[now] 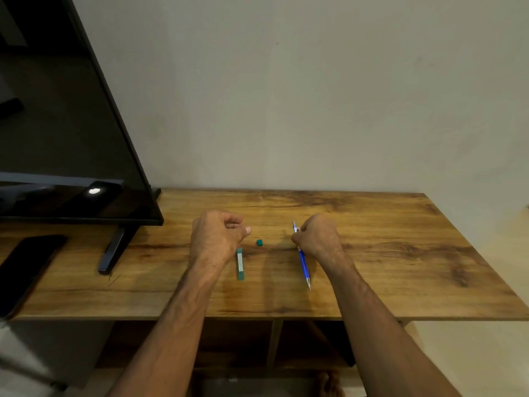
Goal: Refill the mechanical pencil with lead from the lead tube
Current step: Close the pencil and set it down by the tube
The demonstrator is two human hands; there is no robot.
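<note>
Grips blue mechanical pencil (pixel 303 260) near its top in curled right hand (pixel 317 239); curls left hand (pixel 216 236), perhaps pinching lead, above green lead tube (pixel 240 263) and cap (pixel 259 242) lying on counter (pixel 400 253). Risks snapping lead through misaligned insertion.

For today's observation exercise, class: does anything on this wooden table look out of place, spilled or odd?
Only the small green cap stands out. It lies loose on the wooden table, apart from the green rectangular lead tube. That fits a tube opened for refilling. Nothing looks spilled or damaged.
</note>
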